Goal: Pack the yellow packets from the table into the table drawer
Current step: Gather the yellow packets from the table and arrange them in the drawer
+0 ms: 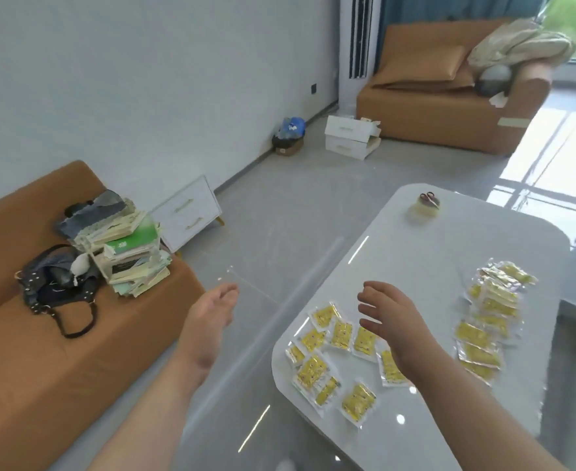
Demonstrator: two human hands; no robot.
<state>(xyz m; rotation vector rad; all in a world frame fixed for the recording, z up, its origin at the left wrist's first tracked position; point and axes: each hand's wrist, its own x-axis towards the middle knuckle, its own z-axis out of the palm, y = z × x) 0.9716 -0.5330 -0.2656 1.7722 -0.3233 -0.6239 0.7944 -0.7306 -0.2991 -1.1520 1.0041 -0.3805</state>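
Several yellow packets in clear wrappers lie on the glossy white table [415, 260]. One group [334, 362] is spread near the table's left edge. A second group [490, 311] lies in an overlapping row toward the right. My right hand [388, 317] hovers over the left group with fingers spread and relaxed, holding nothing. My left hand [212, 314] is stretched out over the floor to the left of the table, fingers straight and empty. No table drawer shows in this view.
A roll of tape with scissors on it [427, 203] sits at the table's far end. A brown sofa [59, 351] on the left carries a stack of books [130, 246] and a black bag [59, 280]. A white drawer unit [191, 212] stands by the wall.
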